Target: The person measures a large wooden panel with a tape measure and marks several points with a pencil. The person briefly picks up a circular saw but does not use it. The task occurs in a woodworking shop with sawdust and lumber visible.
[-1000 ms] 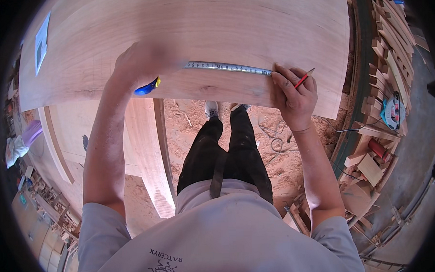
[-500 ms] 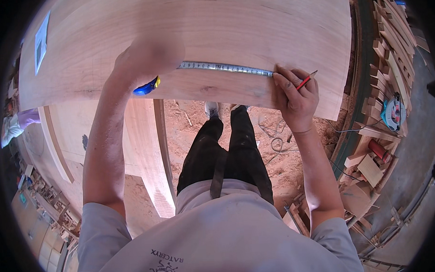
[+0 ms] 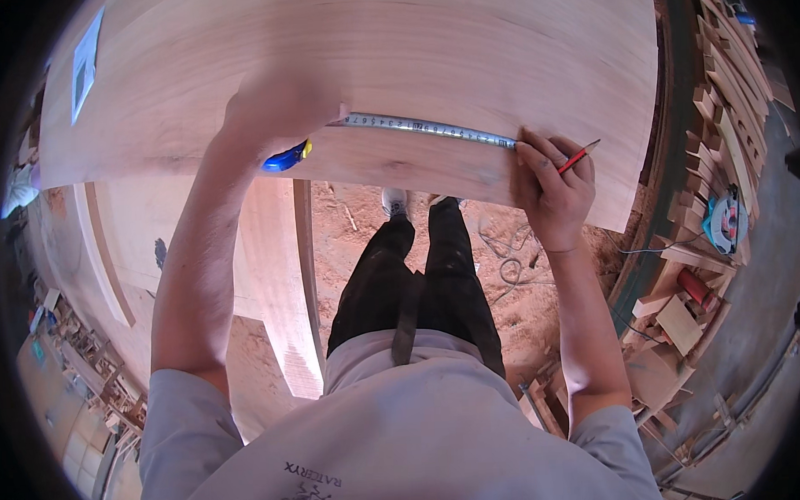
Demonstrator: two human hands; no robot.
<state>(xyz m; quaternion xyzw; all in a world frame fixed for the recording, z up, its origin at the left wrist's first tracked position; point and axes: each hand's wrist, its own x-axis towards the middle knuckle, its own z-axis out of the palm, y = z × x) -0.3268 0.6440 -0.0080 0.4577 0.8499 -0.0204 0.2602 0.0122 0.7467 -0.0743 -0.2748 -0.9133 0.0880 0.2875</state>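
Observation:
A wide sheet of pale wood [image 3: 463,45] lies in front of me. Across it, close to its near edge, runs the metal blade [image 3: 431,128] of a tape measure, marked along its length. My left hand [image 3: 285,104], blurred by a smudge in the picture, grips the tape measure, whose blue and yellow case [image 3: 287,157] sticks out below the palm. A fingertip touches the blade there. At the blade's right end, my right hand [image 3: 558,178] rests on the sheet with curled fingers, holding a red pencil [image 3: 579,157] whose point faces up and right.
A printed paper [image 3: 86,65] lies on the sheet's far left. Stacked wood offcuts [image 3: 730,124] line the right side, with a circular saw [image 3: 726,223] and a red cylinder [image 3: 696,285] among them. Cables [image 3: 511,268] cross the sawdust-covered floor. Boards [image 3: 272,254] extend at left.
The whole scene sits slightly farther right in the picture. Both hands keep their hold at the tape, and a left fingertip now shows against the blade.

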